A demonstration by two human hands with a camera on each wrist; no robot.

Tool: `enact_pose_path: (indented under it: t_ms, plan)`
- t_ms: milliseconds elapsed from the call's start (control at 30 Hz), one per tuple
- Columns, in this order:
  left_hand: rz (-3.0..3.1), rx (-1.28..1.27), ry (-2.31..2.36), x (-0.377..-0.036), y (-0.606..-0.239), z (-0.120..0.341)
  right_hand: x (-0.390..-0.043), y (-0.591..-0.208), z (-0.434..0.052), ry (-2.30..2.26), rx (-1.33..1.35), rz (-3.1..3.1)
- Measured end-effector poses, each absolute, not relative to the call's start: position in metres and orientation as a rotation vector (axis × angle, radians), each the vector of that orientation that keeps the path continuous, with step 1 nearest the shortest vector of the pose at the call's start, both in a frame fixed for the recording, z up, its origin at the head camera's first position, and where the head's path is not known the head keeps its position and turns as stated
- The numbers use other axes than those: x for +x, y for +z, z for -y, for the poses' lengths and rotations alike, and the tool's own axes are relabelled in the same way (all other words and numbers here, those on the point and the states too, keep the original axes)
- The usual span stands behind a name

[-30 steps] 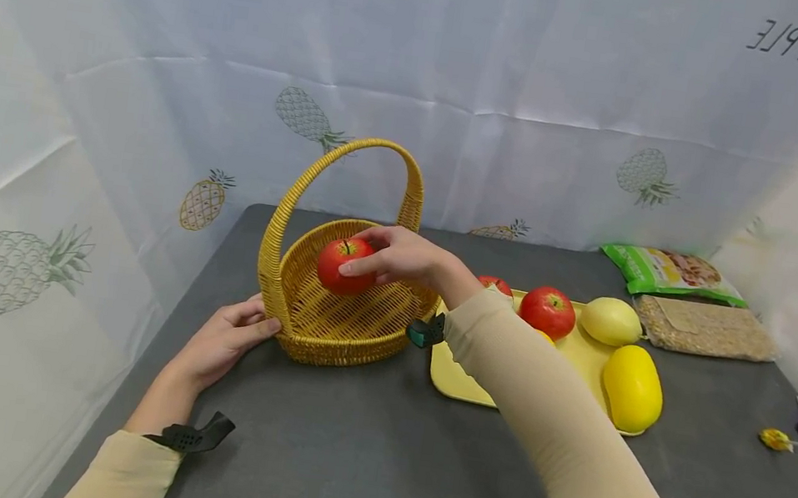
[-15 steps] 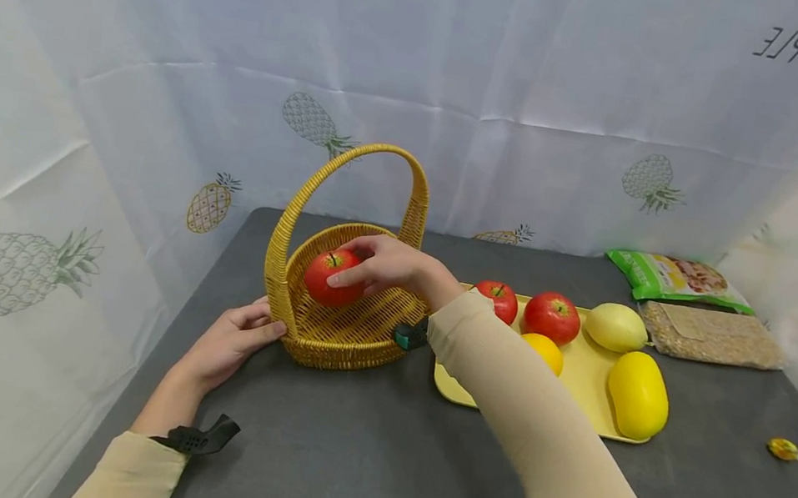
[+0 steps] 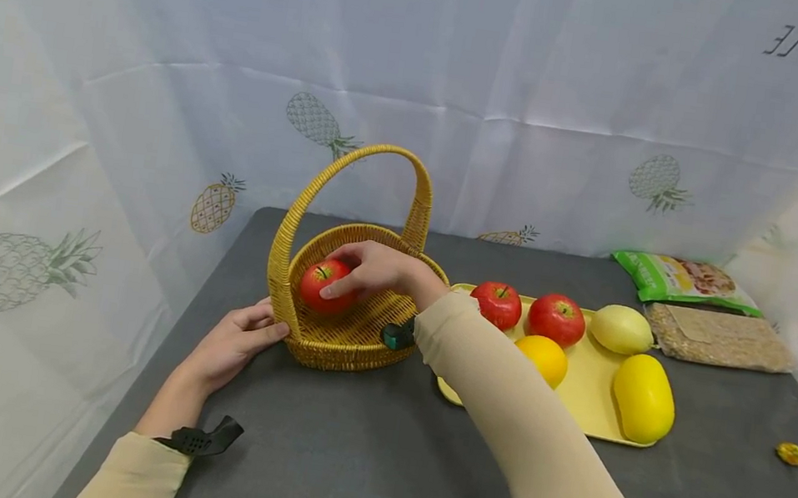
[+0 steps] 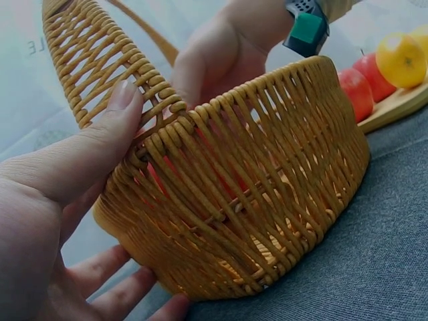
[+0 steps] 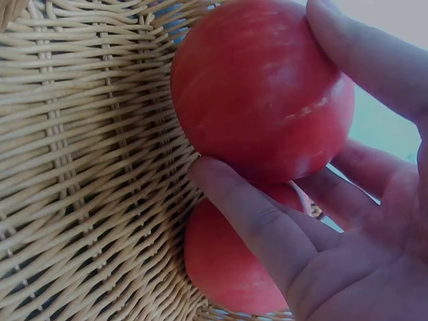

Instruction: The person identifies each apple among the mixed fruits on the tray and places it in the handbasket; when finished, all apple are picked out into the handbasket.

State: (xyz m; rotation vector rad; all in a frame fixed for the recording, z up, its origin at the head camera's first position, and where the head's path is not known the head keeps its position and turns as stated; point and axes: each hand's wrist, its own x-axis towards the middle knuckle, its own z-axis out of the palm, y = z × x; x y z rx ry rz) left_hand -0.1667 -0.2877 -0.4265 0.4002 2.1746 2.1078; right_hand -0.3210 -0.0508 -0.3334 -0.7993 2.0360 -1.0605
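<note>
wicker basket (image 3: 350, 335) stands near the left edge of the dark grey desk (image 3: 356, 462), toward its back, with its tall handle arching overhead. the right hand (image 3: 377, 270) reaches down inside the basket and grasps a red apple (image 3: 320, 283), fingers and thumb curled round it; in the right wrist view the apple (image 5: 264, 87) sits against the woven inner wall, with a second red apple (image 5: 231, 257) just below it in the basket, touching the fingers (image 5: 254, 221). the left hand (image 3: 231, 342) rests against the basket's outer left side, thumb laid over the rim and fingers spread loosely along the base, steadying it without closing round it; the left wrist view shows the thumb on the weave (image 4: 221, 194) and the fingertips at the foot of the wall.

just right of the basket lies a yellow tray (image 3: 589, 383), carrying two more red apples (image 3: 497, 304), an orange (image 3: 542, 359), a pale yellow fruit (image 3: 621, 329) and a bright yellow oblong fruit (image 3: 643, 397). near the back right corner of the desk lie a green packet (image 3: 682, 280) and a clear bag of grain (image 3: 716, 338). two wrapped sweets (image 3: 796, 454) lie by the right edge.
</note>
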Motion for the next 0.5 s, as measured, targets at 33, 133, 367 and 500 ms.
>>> enact_pose_path:
  t_ms: [33, 133, 367, 500]
  plan:
    - [-2.173, 0.396, 2.109, -0.166, -0.426, 0.288, -0.321, -0.334, 0.052, -1.042, -0.812, -2.041]
    - [-2.174, 0.389, 2.11, -0.166, -0.426, 0.289, -0.32, -0.334, 0.057, -1.0, -0.833, -2.06]
    - [-2.173, 0.396, 2.112, -0.166, -0.429, 0.288, -0.318, -0.334, 0.062, -0.897, -0.818, -2.084]
    - [-2.164, 0.414, 2.123, -0.167, -0.429, 0.288, -0.317, -0.331, 0.063, -0.858, -0.8, -2.1]
